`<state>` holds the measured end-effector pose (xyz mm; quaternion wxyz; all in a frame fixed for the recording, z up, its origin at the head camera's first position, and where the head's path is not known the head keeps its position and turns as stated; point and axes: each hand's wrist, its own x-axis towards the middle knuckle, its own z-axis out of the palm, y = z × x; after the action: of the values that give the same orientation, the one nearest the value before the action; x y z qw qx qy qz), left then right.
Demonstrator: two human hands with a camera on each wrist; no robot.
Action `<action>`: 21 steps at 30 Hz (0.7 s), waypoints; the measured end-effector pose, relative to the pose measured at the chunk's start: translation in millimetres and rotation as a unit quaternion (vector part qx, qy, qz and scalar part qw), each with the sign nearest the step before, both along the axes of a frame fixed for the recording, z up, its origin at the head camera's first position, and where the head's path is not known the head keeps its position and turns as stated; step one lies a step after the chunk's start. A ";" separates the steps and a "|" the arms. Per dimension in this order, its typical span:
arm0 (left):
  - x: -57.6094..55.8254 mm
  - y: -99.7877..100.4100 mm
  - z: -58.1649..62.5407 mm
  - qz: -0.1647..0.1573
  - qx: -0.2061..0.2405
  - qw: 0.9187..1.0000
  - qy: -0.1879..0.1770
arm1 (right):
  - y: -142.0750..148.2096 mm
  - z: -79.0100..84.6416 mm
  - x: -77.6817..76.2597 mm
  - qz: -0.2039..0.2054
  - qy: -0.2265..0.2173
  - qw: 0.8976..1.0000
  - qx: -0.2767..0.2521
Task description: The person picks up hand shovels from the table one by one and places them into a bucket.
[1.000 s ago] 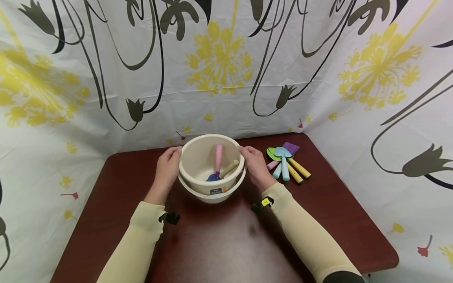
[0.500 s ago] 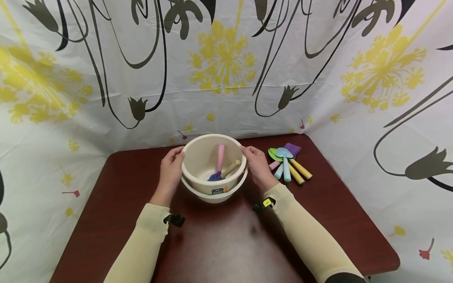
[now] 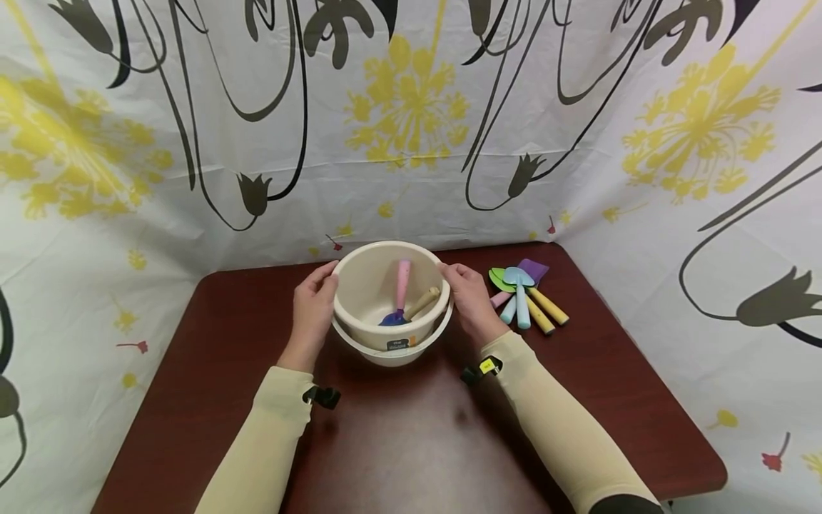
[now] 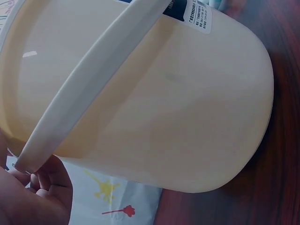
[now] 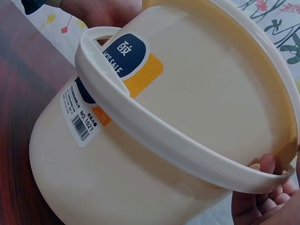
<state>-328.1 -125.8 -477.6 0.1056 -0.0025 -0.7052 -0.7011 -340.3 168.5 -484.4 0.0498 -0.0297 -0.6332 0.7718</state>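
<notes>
Near the far edge of the dark red table (image 3: 398, 457), we see the cream bucket (image 3: 369, 285). The left hand (image 3: 311, 308) and the right hand (image 3: 471, 298) grip its rim at opposite sides — inside it are a pink-handled blue shovel (image 3: 402, 293) and a tan handle (image 3: 423, 303).

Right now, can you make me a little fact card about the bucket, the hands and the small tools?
Bucket: cream, with a white handle lowered across its near side
Left hand: grips the bucket at its top left
Right hand: grips the bucket at its top right
Inside: a pink-handled blue tool and a tan handle
To the right: a pile of small tools, including green, light blue and purple ones
Table: dark reddish brown
</notes>
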 end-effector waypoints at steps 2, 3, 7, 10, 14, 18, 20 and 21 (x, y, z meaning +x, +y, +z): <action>-0.4 0.4 -0.2 0.001 -0.001 1.000 0.001 | 1.0 -0.8 -0.2 0.000 -0.001 1.000 -0.004; -0.5 0.8 -0.2 0.002 -0.002 1.000 0.000 | 1.5 -1.3 -0.5 0.002 -0.002 1.000 -0.007; -0.3 2.3 0.8 0.007 -0.005 1.000 -0.004 | 5.8 -2.2 -0.1 0.019 -0.011 1.000 -0.015; 0.3 2.8 2.2 0.012 -0.006 1.000 -0.009 | 11.4 0.1 3.0 0.044 -0.032 0.999 -0.003; 1.5 2.7 4.7 0.018 -0.010 1.000 -0.010 | 25.4 6.1 9.1 0.045 -0.039 0.996 0.064; 2.6 2.3 6.9 0.019 -0.015 1.000 -0.009 | 47.0 11.3 18.7 0.006 -0.013 0.979 0.203; 3.2 1.5 7.4 0.019 -0.017 1.000 -0.012 | 60.3 11.0 24.6 -0.014 0.000 0.956 0.292; 3.3 1.1 7.6 0.018 -0.017 1.000 -0.013 | 67.4 10.1 27.7 -0.024 0.009 0.941 0.337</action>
<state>-324.8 -124.7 -470.0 0.1088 0.0179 -0.7180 -0.6872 -312.7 235.9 -474.3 0.0807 -0.0196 -0.8550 0.5120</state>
